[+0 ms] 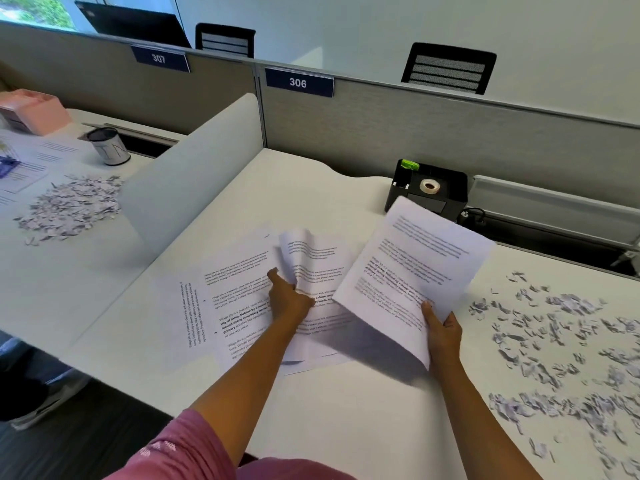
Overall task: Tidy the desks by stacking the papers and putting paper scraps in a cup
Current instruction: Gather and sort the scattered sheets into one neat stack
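Note:
Several printed sheets [239, 289] lie spread on the white desk [346, 427] in front of me. My left hand [289, 299] pinches one curling sheet [311, 258] and lifts its edge off the spread. My right hand [441, 336] grips a small stack of printed papers [412, 271] by its near edge and holds it tilted above the desk. Paper scraps [561, 344] are scattered over the right side of this desk. On the neighbouring desk at the left, a second heap of scraps [71, 206] lies near a cup [108, 145].
A white divider [194, 161] separates the two desks. A black organiser with a tape roll [427, 187] stands at the back of my desk. More printed papers [24, 161] and a pink box [33, 110] sit on the left desk. Grey partitions run behind.

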